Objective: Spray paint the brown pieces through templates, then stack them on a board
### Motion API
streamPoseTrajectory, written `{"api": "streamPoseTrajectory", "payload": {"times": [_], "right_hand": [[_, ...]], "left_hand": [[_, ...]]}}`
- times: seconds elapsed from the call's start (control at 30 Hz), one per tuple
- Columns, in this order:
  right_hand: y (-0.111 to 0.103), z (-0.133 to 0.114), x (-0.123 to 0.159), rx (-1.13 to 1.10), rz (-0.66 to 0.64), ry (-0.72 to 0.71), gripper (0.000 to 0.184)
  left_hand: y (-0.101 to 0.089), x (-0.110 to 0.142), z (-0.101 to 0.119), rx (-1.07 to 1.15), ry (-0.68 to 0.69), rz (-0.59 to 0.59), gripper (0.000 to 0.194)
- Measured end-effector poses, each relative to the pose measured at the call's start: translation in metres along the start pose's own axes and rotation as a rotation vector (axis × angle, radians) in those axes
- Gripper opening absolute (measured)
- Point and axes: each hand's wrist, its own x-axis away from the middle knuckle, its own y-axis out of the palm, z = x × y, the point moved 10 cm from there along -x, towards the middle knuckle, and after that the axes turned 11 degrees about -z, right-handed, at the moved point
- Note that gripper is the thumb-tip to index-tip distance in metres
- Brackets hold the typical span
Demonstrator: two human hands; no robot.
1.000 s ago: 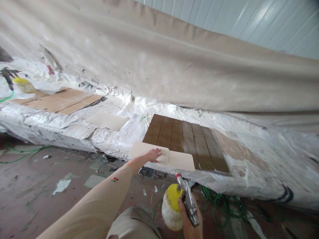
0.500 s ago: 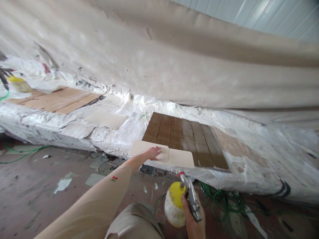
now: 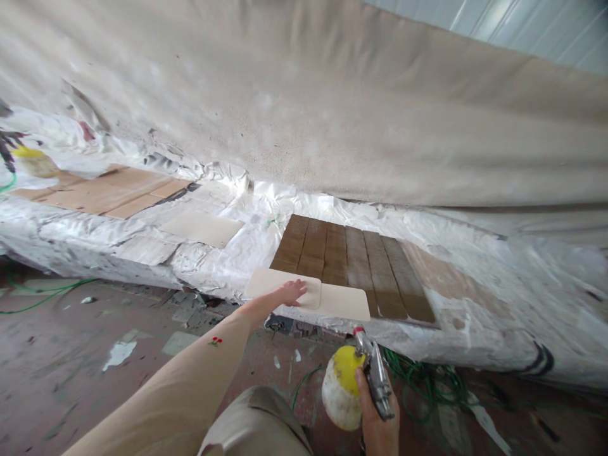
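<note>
Work looks under way; how much remains, cannot tell. Six brown strips (image 3: 336,253) lie side by side on sheeted tabletop (image 3: 479,345), right-hand ones whitish; whether freshly coated, cannot tell. Two pieces, upper cream board (image 3: 266,283) and lower cream board (image 3: 344,301), overlap along strips' near ends. Left hand (image 3: 291,292): grip loose, fingers spread, resting on upper board. Right hand (image 3: 380,415): grip closed around spray gun (image 3: 375,373), yellow-topped cup (image 3: 342,399) attached; no spray visible.
</note>
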Motion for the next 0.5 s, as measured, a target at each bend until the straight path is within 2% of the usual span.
{"api": "streamPoseTrajectory", "payload": {"times": [0.23, 0.4, 0.5], "right_hand": [[-0.016, 0.018, -0.001, -0.011, 0.093, 0.062, 0.044], [-0.018, 0.019, -0.003, -0.029, 0.108, 0.083, 0.049], [-0.020, 0.016, -0.004, -0.004, 0.120, 0.049, 0.047]], "left_hand": [[0.002, -0.002, 0.000, -0.010, 0.009, 0.016, 0.068], [0.001, -0.001, 0.000, -0.009, 0.013, 0.011, 0.068], [0.000, 0.000, 0.001, -0.012, 0.012, -0.001, 0.068]]}}
